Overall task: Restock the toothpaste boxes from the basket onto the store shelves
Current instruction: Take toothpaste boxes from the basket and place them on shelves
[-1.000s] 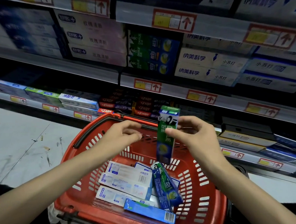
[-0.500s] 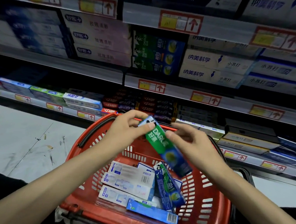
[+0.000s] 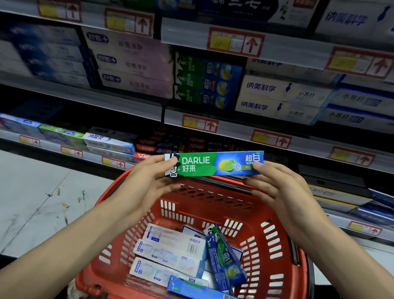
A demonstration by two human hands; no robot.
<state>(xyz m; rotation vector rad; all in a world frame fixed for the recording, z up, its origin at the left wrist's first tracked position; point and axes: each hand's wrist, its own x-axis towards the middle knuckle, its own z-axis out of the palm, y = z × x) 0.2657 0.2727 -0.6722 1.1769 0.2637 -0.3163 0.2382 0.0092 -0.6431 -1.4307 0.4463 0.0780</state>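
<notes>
The Darlie toothpaste box [image 3: 213, 163] is now lying level above the far rim of the basket [image 3: 210, 207], with its label facing the person. Half a second ago it was slanting there, and a second ago it was standing on end in the right hand alone. It is looking squared up and ready to go with the matching green boxes [image 3: 205, 82] on the shelf [image 3: 234, 131] high beyond the basket. The left hand [image 3: 151, 181] is pinching the box's left end and the right hand [image 3: 279, 190] its right end, each grip closing thumb and fingertips on it. Both forearms are reaching forward over the basket, where spare boxes [image 3: 172, 252] are lying.
</notes>
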